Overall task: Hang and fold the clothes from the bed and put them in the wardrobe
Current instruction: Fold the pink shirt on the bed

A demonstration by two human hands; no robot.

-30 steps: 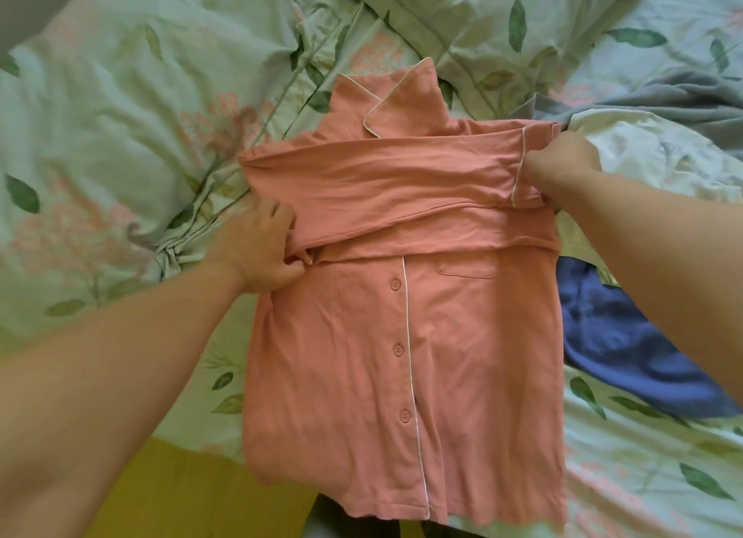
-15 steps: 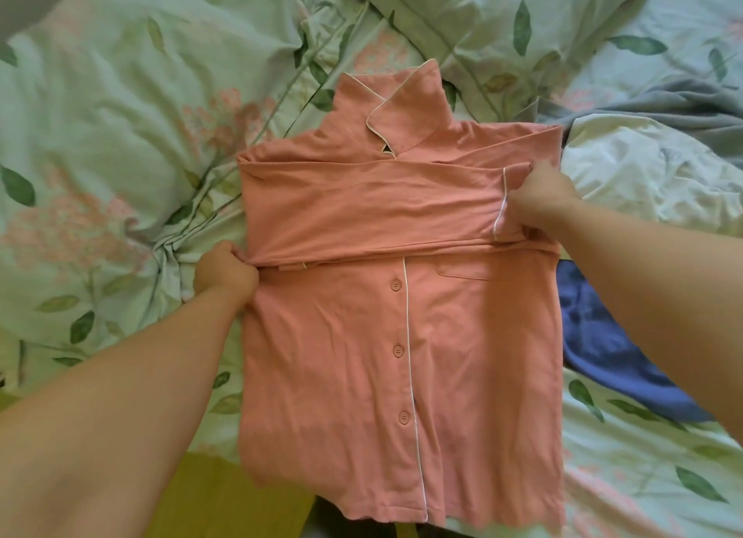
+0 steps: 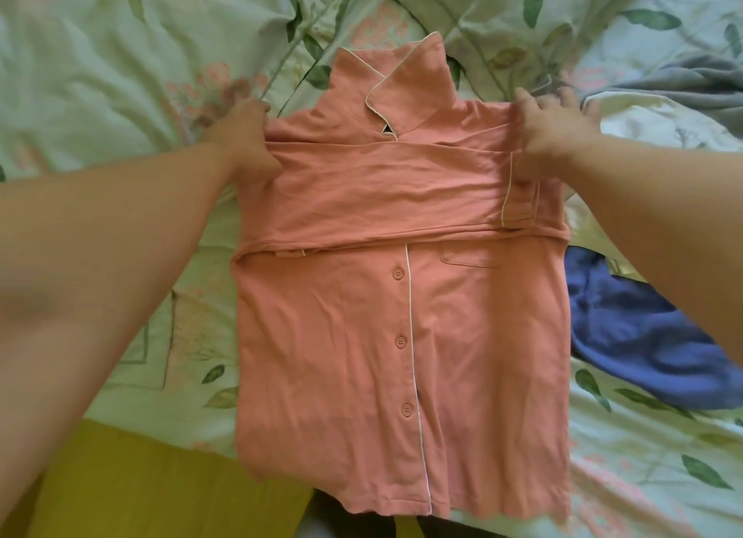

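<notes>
Shoulder-to-hem fold of the pink shirt [image 3: 341, 356], which lies front up on the bedcover [image 3: 100, 75].
Its long axis runs near to far: the hem [image 3: 402, 501] is nearest the person and the collar [image 3: 394, 79] points away. Both sleeves [image 3: 382, 199] lie folded across the chest. The left hand [image 3: 241, 139] grips the shirt's left-side shoulder, thumb on top. The right hand [image 3: 555, 129] sets its thumb on the opposite shoulder, fingers nearly straight past the edge; whether they are under the cloth cannot be told. Recommended: lift both shoulders level, keep the sleeves trapped, and lay the collar end squarely on the hem.
</notes>
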